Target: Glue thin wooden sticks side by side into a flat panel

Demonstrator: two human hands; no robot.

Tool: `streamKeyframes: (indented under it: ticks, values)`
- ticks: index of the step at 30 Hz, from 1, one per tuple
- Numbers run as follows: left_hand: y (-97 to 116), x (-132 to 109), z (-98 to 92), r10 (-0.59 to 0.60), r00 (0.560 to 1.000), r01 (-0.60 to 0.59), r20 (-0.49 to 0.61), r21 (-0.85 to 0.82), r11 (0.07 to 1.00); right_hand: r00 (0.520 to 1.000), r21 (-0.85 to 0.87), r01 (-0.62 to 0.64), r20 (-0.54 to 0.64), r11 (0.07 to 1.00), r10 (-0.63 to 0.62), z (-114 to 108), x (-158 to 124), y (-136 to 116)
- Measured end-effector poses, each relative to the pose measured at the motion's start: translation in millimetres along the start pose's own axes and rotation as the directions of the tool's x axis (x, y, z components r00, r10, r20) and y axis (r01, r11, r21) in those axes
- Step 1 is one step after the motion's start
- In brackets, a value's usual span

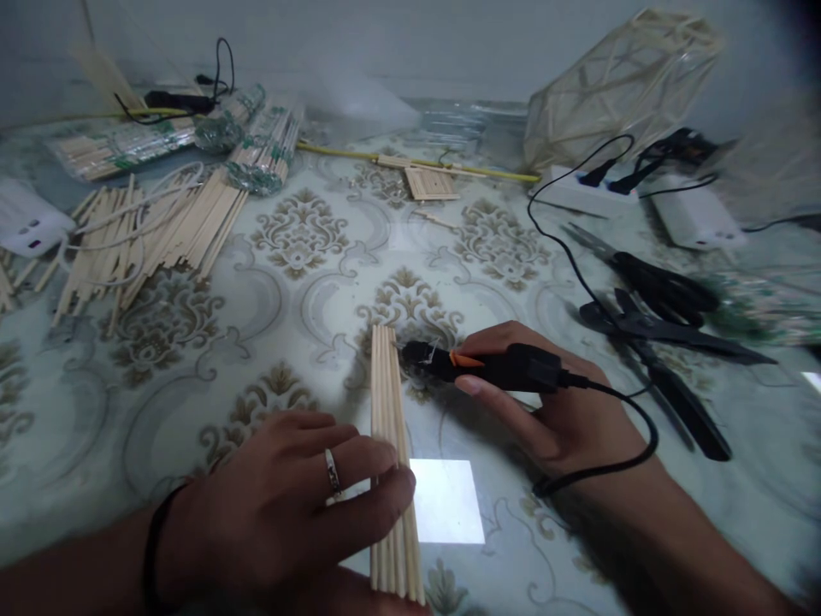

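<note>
A narrow row of wooden sticks [386,393], side by side like chopsticks, lies lengthwise in front of me on the patterned tablecloth. My left hand [301,496], with a ring and a dark wristband, grips the row near its lower half, fingers across the top and thumb low at the near end. My right hand [545,411] holds a small black corded glue gun [506,366] with an orange trigger. Its nozzle points left, at the right edge of the sticks near their far end; whether it touches them I cannot tell.
Loose sticks [167,227] and plastic-wrapped stick bundles [266,141] lie at the left. A small stick panel [431,183] sits at the back. Scissors [667,282], black-handled pliers [680,402], a power strip [583,190] with cords and a stick-frame structure [622,90] occupy the right.
</note>
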State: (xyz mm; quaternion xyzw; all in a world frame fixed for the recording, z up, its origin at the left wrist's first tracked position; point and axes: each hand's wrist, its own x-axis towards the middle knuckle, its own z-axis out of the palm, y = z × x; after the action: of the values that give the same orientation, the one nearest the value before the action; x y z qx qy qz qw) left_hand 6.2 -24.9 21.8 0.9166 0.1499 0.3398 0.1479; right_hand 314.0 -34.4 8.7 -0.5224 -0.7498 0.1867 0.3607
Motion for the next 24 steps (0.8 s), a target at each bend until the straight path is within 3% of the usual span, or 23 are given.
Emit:
streamKeyframes:
  ticks: [12,24]
  values:
    - [2.0,-1.0,-7.8,-0.02,0.996,0.017,0.085,0.035,0.999,0.991,-0.088,0.129,-0.006,0.988,-0.13,7.4,-2.5,6.0]
    - [2.6,0.0,-2.7,-0.015,0.999,0.012,0.045,0.067,0.998,0.988,-0.006,0.151,0.017,0.988,-0.151,4.1,-1.1,8.1]
